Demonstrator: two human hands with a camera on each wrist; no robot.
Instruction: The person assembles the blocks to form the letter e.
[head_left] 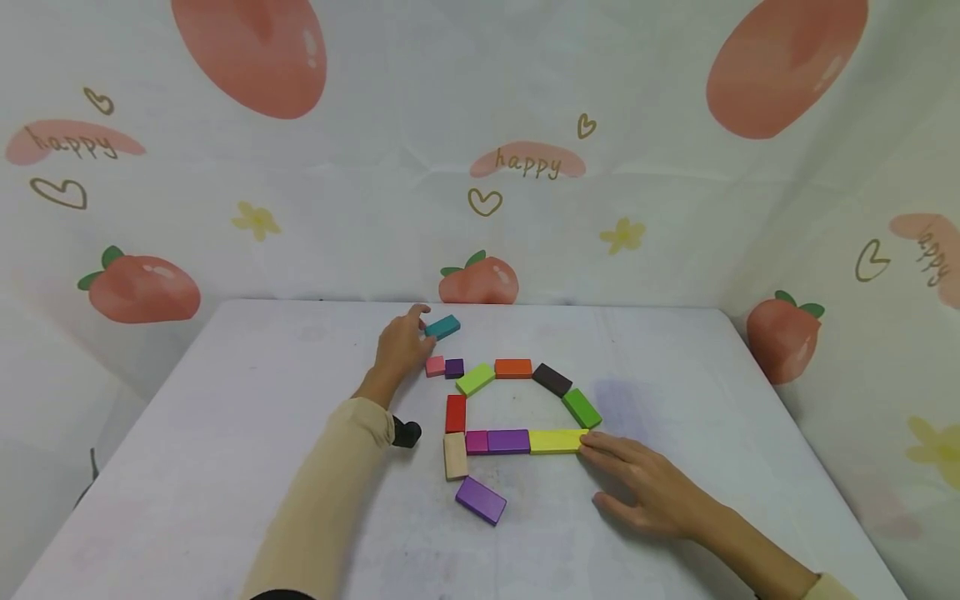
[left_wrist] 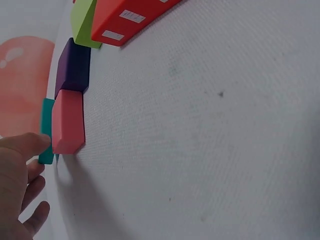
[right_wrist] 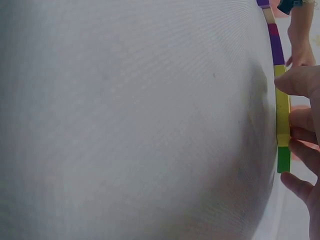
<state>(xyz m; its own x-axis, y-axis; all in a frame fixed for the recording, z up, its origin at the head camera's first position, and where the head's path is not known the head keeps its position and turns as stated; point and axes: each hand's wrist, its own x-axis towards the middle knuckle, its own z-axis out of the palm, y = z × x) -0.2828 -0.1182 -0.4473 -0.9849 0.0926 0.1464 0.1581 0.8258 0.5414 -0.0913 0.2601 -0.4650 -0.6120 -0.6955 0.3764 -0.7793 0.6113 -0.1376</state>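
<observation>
At the back of the table, my left hand (head_left: 403, 343) has its thumb and a finger at the left end of a teal block (head_left: 443, 327), pinching it. In the left wrist view the thumb overlaps the teal block (left_wrist: 46, 125) behind the pink block (left_wrist: 68, 122). A small pink block (head_left: 435, 367) and a dark purple block (head_left: 454, 368) lie just in front of that hand. My right hand (head_left: 648, 487) lies with extended fingers, fingertips touching the right end of a long yellow block (head_left: 557, 442).
Lime (head_left: 476, 380), orange (head_left: 513, 368), black (head_left: 552, 379) and green (head_left: 582, 408) blocks form an arc. Red (head_left: 456, 414), beige (head_left: 455, 456), magenta (head_left: 477, 442) and purple (head_left: 508, 442) blocks border it left and front. Another purple block (head_left: 482, 500) lies tilted nearer.
</observation>
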